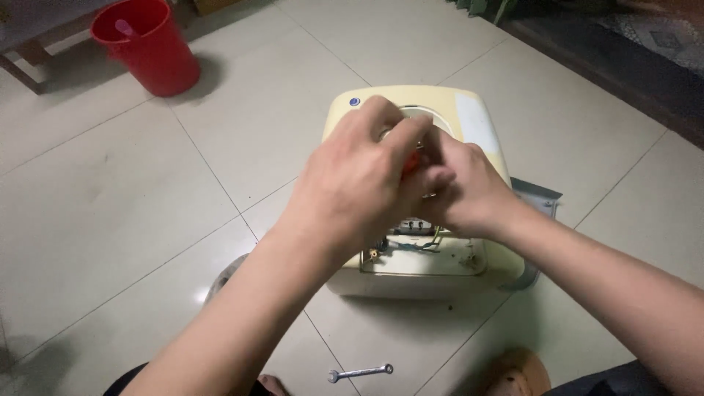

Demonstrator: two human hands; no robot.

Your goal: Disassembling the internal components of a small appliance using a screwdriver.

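A cream-coloured boxy appliance (469, 117) lies on the tiled floor with its near panel open, wires and terminals (418, 238) showing inside. Both my hands meet over its middle. My left hand (359, 180) is curled with its back to the camera. A tool with an orange-red handle (411, 161) peeks out between the hands, and I cannot tell which hand grips it. My right hand (469, 194) is closed beside the left, its fingers pressed against the same spot, and what they grip is hidden.
A red bucket (150, 48) stands at the far left by a wooden bench leg (22, 62). A small metal spanner (359, 372) lies on the floor near my knees. A grey metal cover (539, 198) pokes out behind the appliance at right. A round grey object (224, 275) lies under my left forearm.
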